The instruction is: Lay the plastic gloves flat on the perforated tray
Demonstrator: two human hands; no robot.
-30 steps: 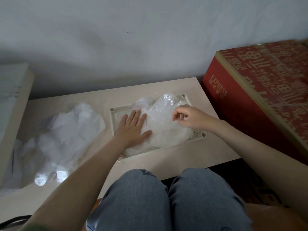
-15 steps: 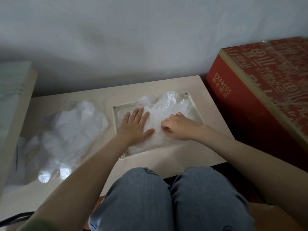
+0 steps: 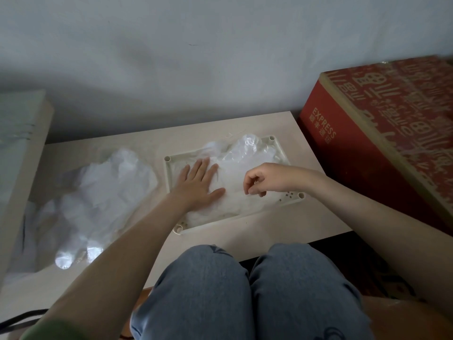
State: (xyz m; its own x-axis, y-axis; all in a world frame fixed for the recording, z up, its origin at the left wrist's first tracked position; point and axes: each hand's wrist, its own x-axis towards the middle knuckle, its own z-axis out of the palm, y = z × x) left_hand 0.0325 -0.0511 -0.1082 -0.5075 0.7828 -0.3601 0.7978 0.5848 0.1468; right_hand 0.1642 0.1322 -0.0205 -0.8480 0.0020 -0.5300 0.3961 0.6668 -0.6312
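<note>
Right hand (image 3: 267,179) higher, grip on gloves (image 3: 247,157) (left hand (image 3: 196,186) flat)

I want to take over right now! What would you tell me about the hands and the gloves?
Left hand: flat, fingers straight, pressing the glove down.
Right hand: fingers curled, seemingly pinching that glove's film.
Perforated tray: on the table, crinkled plastic bunched at its far right corner.
Done: glove plastic lies in the tray, partly smoothed.
Left to do: flatten the bunched end, then lay out the pile of gloves lying left of the tray.
</note>
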